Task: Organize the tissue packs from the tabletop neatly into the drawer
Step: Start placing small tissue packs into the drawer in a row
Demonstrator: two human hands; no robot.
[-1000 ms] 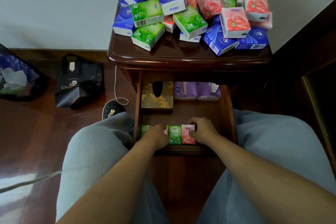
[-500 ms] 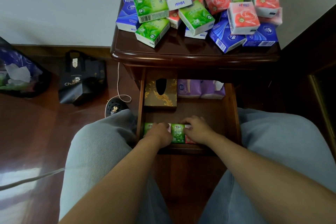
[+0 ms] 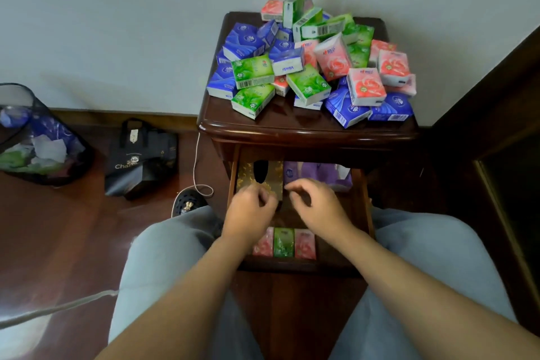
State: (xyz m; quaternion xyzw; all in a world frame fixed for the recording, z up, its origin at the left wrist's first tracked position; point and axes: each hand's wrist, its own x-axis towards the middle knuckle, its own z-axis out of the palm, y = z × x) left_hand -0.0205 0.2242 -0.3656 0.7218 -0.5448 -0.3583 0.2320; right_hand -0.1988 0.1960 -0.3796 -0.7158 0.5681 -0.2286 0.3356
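Note:
A heap of blue, green and pink tissue packs (image 3: 309, 67) covers the dark wooden bedside table (image 3: 292, 126). Below it the drawer (image 3: 363, 213) stands pulled out. A row of packs stands along its front: pink (image 3: 264, 242), green (image 3: 283, 242), pink (image 3: 305, 244). My left hand (image 3: 248, 213) and my right hand (image 3: 318, 207) hover over the middle of the drawer, both empty with fingers loosely curled and apart. My left forearm hides the left end of the row.
A gold tissue box (image 3: 248, 174) and purple tissue packs (image 3: 318, 174) sit at the drawer's back. On the floor to the left are a black bag (image 3: 140, 158), a mesh waste bin (image 3: 35, 137), a white cable (image 3: 195, 161) and a slipper (image 3: 188, 204). My knees flank the drawer.
Both hands have let go of the row of packs at the drawer's front and risen towards the middle of the drawer. The camera has tilted up, showing more wall.

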